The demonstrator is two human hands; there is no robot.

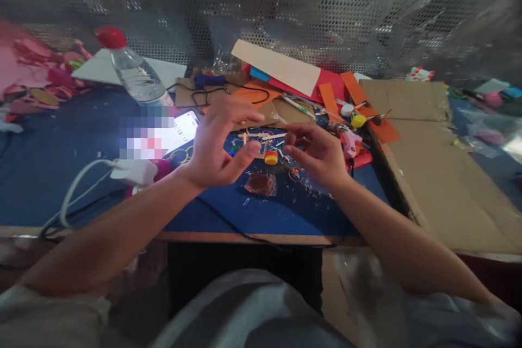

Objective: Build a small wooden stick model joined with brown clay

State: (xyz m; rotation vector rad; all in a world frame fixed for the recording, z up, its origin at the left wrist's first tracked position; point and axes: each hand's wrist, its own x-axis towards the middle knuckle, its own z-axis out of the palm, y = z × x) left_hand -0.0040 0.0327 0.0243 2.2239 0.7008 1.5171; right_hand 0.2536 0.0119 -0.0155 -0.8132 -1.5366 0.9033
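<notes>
My left hand [224, 144] is raised over the blue table, its thumb and fingers spread with nothing between them. Opposite it, my right hand [318, 155] hovers with bent fingers, a gap showing between thumb and index finger. A pale flat stick [274, 136] ends close to the right index fingertip; whether they touch is unclear. Below the hands are a yellow-and-orange round piece [271, 157], a brown block in clear wrap [261, 184] and an orange ring [296, 174]. Small white scraps lie around them.
A water bottle [141, 76] with a red cap, a lit phone [185, 128] and a white charger plug [132, 171] are on the left. A pink glue gun [351, 143] lies right of my right hand. Cardboard [457, 185] covers the right side; coloured sheets [281, 68] lie behind.
</notes>
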